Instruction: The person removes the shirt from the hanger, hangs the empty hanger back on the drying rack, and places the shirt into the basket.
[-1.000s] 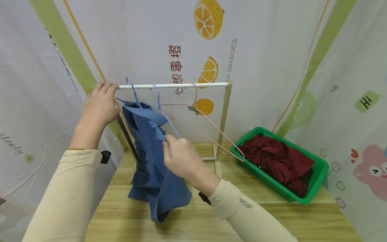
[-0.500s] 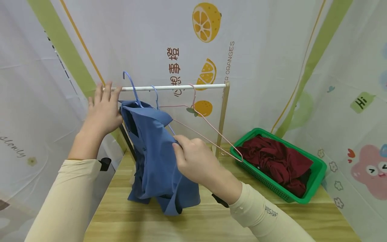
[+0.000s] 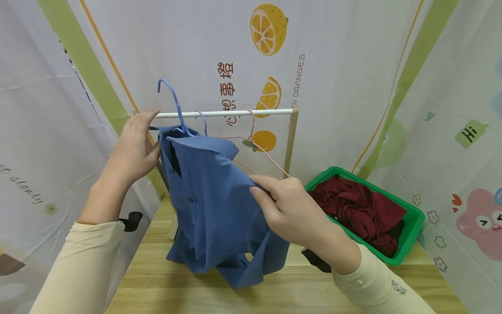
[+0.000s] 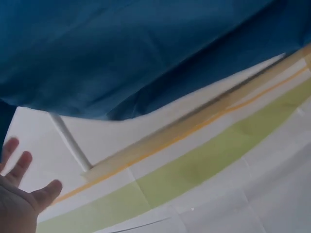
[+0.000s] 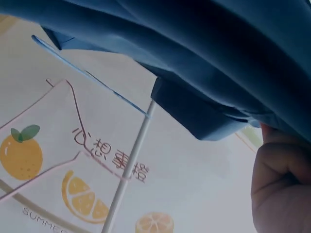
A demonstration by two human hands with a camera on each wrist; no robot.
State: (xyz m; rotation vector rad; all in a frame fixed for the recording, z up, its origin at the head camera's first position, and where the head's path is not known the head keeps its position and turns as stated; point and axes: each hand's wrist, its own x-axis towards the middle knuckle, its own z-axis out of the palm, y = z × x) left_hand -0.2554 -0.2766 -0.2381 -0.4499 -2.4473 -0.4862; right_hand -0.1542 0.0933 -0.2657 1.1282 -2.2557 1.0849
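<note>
shirt (image 3: 219, 192) is on a blue hanger (image 3: 168, 89), near side of the white rail (image 3: 231, 114) toward the left, hook poking up above it. i've got a shoulder edge pinched in my right hand (image 3: 294, 211), probably to steer the whole thing from there. left hand (image 3: 131, 148) is loosely spread by the rail's left end, gripping nothing i can see, maybe ready to steady stuff. left wrist cam shows that thumb clear of the cloth; only the head cam gets the green basket (image 3: 413, 226) on the right.
</note>
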